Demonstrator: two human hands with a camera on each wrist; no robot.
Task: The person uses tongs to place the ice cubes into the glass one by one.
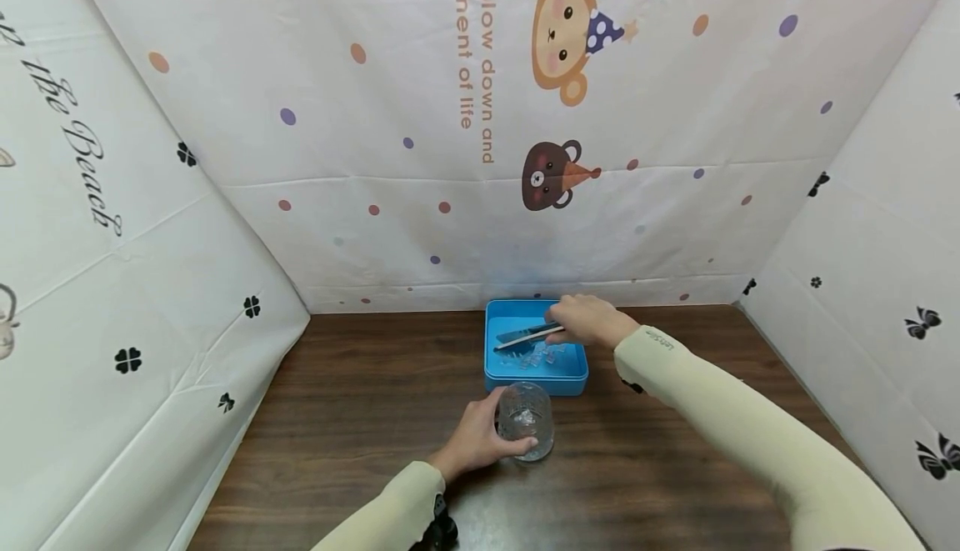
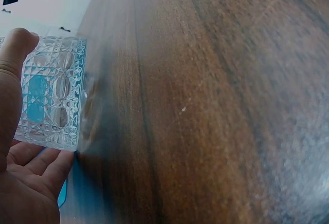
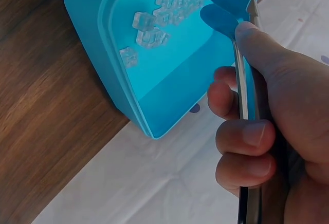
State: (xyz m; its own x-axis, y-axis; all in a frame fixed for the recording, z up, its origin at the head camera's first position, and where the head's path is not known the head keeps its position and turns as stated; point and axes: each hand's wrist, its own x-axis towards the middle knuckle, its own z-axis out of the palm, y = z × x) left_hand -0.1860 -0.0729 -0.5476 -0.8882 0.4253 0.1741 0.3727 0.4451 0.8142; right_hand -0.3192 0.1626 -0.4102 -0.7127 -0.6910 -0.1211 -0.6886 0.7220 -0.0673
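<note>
- At the left, a white cloth [image 1: 127,293] with black clover prints and script lettering meets the edge of the dark wood-grain table [image 1: 360,401].
- Near the middle, a person's left hand [image 1: 480,433], partly open, holds a clear cut-pattern drinking glass [image 1: 527,418] from its left side, thumb on the near side and fingers on the far side.
- The glass stands upright on the table, just on the near side of the open blue box.
- Behind, a white cloth backdrop [image 1: 420,234] carries dots, lettering and two cartoon animal faces in party hats.
- The blue box [image 1: 572,386] sits at the table's far side, a cluster of clear cubes [image 1: 537,357] on its floor.
- Metal tongs [image 3: 241,80] reach left into the box, a spoon-like end near the cubes; whether it touches any cannot be told.
- The right hand [image 1: 588,319], over the box's right side, grips the tongs with curled fingers and thumb.
- At the right, another white cloth [image 1: 862,359] bears black bow prints.
</note>
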